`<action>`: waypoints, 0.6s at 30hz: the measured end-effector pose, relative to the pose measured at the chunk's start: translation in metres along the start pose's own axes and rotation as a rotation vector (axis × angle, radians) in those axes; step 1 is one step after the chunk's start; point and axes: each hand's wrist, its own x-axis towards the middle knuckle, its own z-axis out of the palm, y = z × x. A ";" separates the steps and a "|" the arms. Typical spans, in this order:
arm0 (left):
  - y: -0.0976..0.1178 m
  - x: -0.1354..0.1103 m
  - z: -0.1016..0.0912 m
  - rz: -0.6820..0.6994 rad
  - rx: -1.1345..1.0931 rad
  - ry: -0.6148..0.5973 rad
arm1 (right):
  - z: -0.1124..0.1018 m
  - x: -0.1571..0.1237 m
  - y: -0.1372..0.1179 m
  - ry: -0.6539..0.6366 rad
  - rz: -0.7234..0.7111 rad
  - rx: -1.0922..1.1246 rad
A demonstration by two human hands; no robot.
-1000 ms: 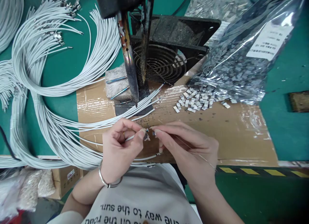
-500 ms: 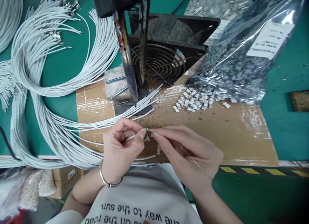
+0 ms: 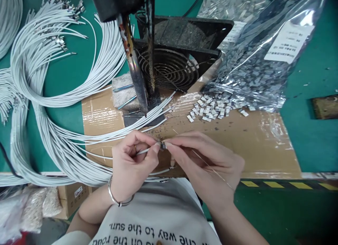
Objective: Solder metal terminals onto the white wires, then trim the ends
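Note:
My left hand is closed in a pinch on a white cable, whose end is at the fingertips. Directly opposite, my right hand pinches a small metal connector, which lies right at the cable end between both sets of fingertips. Whether the two are joined is too small to tell. A thin wire, looking like solder, runs across my right hand. Above the hands hangs a soldering iron, its tip pointing down over a bundle of white cables on the cardboard.
Small metal connectors are heaped at the right, spilling from a plastic bag. A fan with a round guard stands behind the iron. Looped white cables cover the left side. A sponge-like block lies beside the iron.
My fingertips have drawn slightly closer together, and the connector now sits more squarely between them. The whole view has shifted a little, moving the background slightly left.

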 end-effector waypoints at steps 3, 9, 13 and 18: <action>-0.002 0.000 -0.001 0.005 -0.022 -0.006 | 0.000 0.001 0.001 0.015 0.003 -0.026; 0.002 0.002 -0.002 0.003 -0.042 -0.034 | -0.004 0.004 0.004 0.012 0.044 0.003; 0.004 0.002 -0.002 0.019 -0.022 -0.042 | -0.004 0.004 0.003 -0.008 0.065 0.016; 0.002 0.002 -0.002 0.034 -0.014 -0.053 | -0.004 0.004 0.003 -0.017 0.078 0.031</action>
